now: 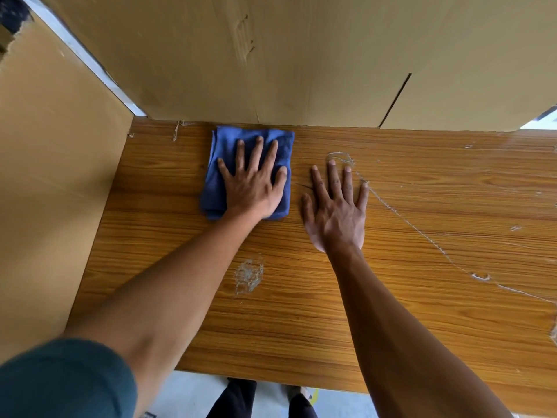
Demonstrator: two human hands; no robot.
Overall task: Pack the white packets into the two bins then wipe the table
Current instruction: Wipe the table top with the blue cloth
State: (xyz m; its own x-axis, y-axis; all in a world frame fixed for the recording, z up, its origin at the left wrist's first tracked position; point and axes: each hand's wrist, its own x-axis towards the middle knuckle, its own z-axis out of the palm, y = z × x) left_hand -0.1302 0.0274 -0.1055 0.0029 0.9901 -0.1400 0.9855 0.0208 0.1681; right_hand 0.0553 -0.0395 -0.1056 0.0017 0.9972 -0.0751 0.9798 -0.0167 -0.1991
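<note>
Fingers [258,149] of the left hand [251,185] are straight and spread, and they press flat on a folded blue cloth [220,164]; they do not curl around it. The cloth lies on the wooden bench [301,312], at its far side, with its far edge touching or almost touching the cardboard wall [301,55] that stands behind the bench. The right hand [336,206] is just beside the cloth, to its right, but apart from it. This hand is also released: its palm lies flat on the bare wood and its fingers are stretched and spread, grasping nothing. Its fingertips are next to a pale, scratched mark on the surface.

The bench has more pale scratches and worn spots, one [248,276] between the two forearms and a long thin line [437,245] running to the right. A second cardboard panel [54,191] stands along the left side of the bench. A dark green sleeve [60,381] covers the upper left arm. Below the near edge of the bench, dark trousers [238,399] are visible over a grey floor.
</note>
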